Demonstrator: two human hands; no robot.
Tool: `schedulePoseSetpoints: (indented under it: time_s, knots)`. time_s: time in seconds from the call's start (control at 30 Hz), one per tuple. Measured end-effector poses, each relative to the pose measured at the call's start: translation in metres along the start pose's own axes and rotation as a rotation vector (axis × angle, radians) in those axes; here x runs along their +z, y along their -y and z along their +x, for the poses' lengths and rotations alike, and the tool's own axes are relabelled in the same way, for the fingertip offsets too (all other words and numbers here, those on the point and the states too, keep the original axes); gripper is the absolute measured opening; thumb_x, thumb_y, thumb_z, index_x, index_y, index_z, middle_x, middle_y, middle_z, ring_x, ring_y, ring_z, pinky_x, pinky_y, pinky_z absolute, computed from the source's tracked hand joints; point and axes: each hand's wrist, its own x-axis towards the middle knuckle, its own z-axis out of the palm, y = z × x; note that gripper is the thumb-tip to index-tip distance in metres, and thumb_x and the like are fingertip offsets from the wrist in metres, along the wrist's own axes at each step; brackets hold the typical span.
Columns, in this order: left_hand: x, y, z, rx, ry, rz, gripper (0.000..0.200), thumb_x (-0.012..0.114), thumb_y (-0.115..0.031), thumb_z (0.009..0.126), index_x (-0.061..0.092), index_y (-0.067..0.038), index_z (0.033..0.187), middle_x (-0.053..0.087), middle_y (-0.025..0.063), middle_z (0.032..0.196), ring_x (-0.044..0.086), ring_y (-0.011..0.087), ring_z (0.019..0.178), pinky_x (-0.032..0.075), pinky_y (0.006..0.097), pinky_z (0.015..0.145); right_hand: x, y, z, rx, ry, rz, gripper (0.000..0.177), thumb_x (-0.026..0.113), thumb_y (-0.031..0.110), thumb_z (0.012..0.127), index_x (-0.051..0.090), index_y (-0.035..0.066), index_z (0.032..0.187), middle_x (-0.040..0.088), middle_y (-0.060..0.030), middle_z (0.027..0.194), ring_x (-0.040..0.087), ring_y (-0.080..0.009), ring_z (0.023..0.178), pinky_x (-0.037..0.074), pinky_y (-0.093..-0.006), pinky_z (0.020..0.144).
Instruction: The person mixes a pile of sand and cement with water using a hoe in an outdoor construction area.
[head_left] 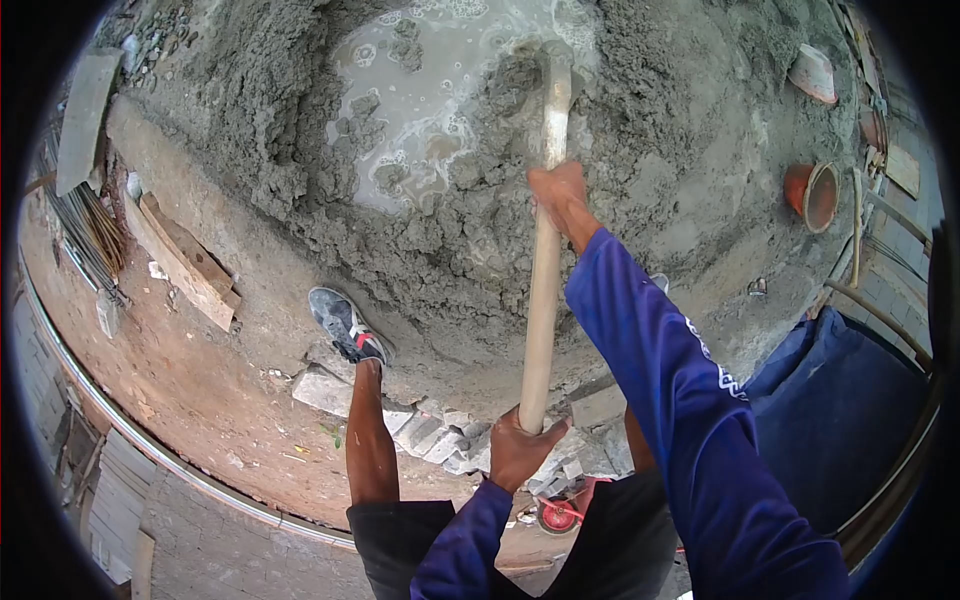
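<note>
A long wooden-handled shovel (541, 300) slants across the middle of the head view, its far metal end sunk in wet grey mortar (430, 245) so the blade is hidden. Fingers of my right hand (562, 198) wrap the upper shaft just below the metal socket. Near the butt end of the handle, my left hand (522, 447) is closed round the wood, close in front of my shorts. Beyond the shovel's tip, a pool of cloudy water (430, 100) fills a hollow in the mortar heap, with lumps sticking out of it.
My shoe (347, 325) stands at the mortar's near edge, by broken blocks (425, 432). Boards (180, 262) and metal rods (90, 225) lie left. An orange bucket (812, 197) lies tipped at right, below a pale container (813, 74). A blue tarp (840, 410) covers the lower right.
</note>
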Motion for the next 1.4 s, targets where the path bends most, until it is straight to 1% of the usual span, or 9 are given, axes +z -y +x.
schedulePoseSetpoints:
  time_s: [0.23, 0.3, 0.47, 0.67, 1.0, 1.17, 1.23, 1.3, 1.4]
  knots:
    - [0.015, 0.014, -0.090, -0.123, -0.017, 0.167, 0.047, 0.089, -0.038, 0.074, 0.066, 0.002, 0.084, 0.067, 0.0142, 0.067, 0.065, 0.0233, 0.057, 0.053, 0.0394, 0.060, 0.009, -0.091, -0.060, 0.228, 0.244, 0.145, 0.016, 0.065, 0.008, 0.083, 0.059, -0.006, 0.077, 0.058, -0.0112, 0.061, 0.056, -0.0200, 0.047, 0.046, -0.0365, 0.042]
    - [0.027, 0.048, -0.107, -0.086, -0.062, 0.100, 0.046, 0.091, -0.035, 0.075, 0.058, -0.002, 0.073, 0.055, 0.0033, 0.058, 0.048, 0.0091, 0.054, 0.045, 0.0330, 0.051, 0.012, -0.113, -0.078, 0.243, 0.229, 0.127, 0.020, 0.067, 0.010, 0.084, 0.063, -0.009, 0.086, 0.063, -0.0134, 0.067, 0.061, -0.0223, 0.050, 0.049, -0.0379, 0.045]
    - [0.026, 0.113, -0.137, -0.157, -0.117, 0.300, 0.036, 0.085, -0.033, 0.076, 0.075, -0.006, 0.096, 0.075, 0.0174, 0.080, 0.075, 0.0333, 0.074, 0.059, 0.0438, 0.066, -0.006, -0.161, -0.136, 0.236, 0.214, 0.321, 0.016, 0.068, 0.007, 0.085, 0.056, -0.002, 0.093, 0.057, -0.0062, 0.065, 0.054, -0.0155, 0.049, 0.044, -0.0341, 0.043]
    - [0.015, 0.153, -0.134, -0.162, -0.091, 0.537, 0.028, 0.078, -0.039, 0.080, 0.073, -0.015, 0.094, 0.075, 0.0143, 0.081, 0.073, 0.0369, 0.076, 0.059, 0.0486, 0.069, -0.051, -0.173, -0.153, 0.301, 0.175, 0.565, 0.014, 0.065, 0.004, 0.085, 0.054, 0.002, 0.094, 0.054, -0.0047, 0.066, 0.051, -0.0153, 0.049, 0.043, -0.0339, 0.044]
    - [-0.043, 0.118, -0.038, 0.246, -0.098, 0.448, 0.025, 0.078, -0.035, 0.078, 0.069, -0.015, 0.090, 0.072, 0.0136, 0.075, 0.071, 0.0385, 0.072, 0.057, 0.0493, 0.064, -0.085, -0.007, -0.170, -0.025, -0.082, 0.627, 0.014, 0.061, -0.001, 0.085, 0.051, 0.001, 0.094, 0.053, -0.0064, 0.066, 0.049, -0.0153, 0.045, 0.042, -0.0327, 0.039]
    - [-0.117, 0.064, 0.022, 0.251, -0.242, 0.199, 0.025, 0.080, -0.030, 0.076, 0.072, -0.011, 0.090, 0.072, 0.0173, 0.078, 0.072, 0.0385, 0.079, 0.059, 0.0467, 0.069, 0.025, 0.113, -0.161, -0.252, 0.058, 0.541, 0.012, 0.063, 0.002, 0.085, 0.053, -0.001, 0.092, 0.054, -0.0060, 0.066, 0.052, -0.0149, 0.047, 0.044, -0.0335, 0.041]
    - [-0.140, 0.059, 0.042, 0.311, -0.308, 0.083, 0.025, 0.081, -0.026, 0.078, 0.070, -0.006, 0.086, 0.070, 0.0131, 0.068, 0.071, 0.0304, 0.062, 0.055, 0.0405, 0.059, 0.082, 0.143, -0.144, -0.321, 0.064, 0.341, 0.019, 0.067, 0.007, 0.085, 0.057, -0.004, 0.097, 0.059, -0.0083, 0.070, 0.055, -0.0164, 0.049, 0.047, -0.0342, 0.043]
    - [-0.165, 0.045, 0.047, 0.198, -0.228, 0.011, 0.026, 0.083, -0.025, 0.079, 0.066, -0.005, 0.079, 0.066, 0.0081, 0.064, 0.063, 0.0223, 0.057, 0.050, 0.0369, 0.054, 0.140, 0.154, -0.127, -0.347, 0.049, 0.124, 0.039, 0.070, 0.017, 0.082, 0.063, -0.013, 0.105, 0.069, -0.0244, 0.088, 0.072, -0.0315, 0.068, 0.059, -0.0417, 0.059]
    - [-0.180, 0.047, 0.020, 0.005, -0.134, -0.151, 0.036, 0.087, -0.023, 0.078, 0.058, -0.006, 0.068, 0.056, -0.0008, 0.059, 0.049, 0.0098, 0.052, 0.041, 0.0308, 0.049, 0.204, 0.144, -0.138, -0.173, 0.163, -0.102, 0.043, 0.069, 0.018, 0.083, 0.063, -0.012, 0.114, 0.067, -0.0309, 0.110, 0.073, -0.0396, 0.091, 0.061, -0.0452, 0.077]
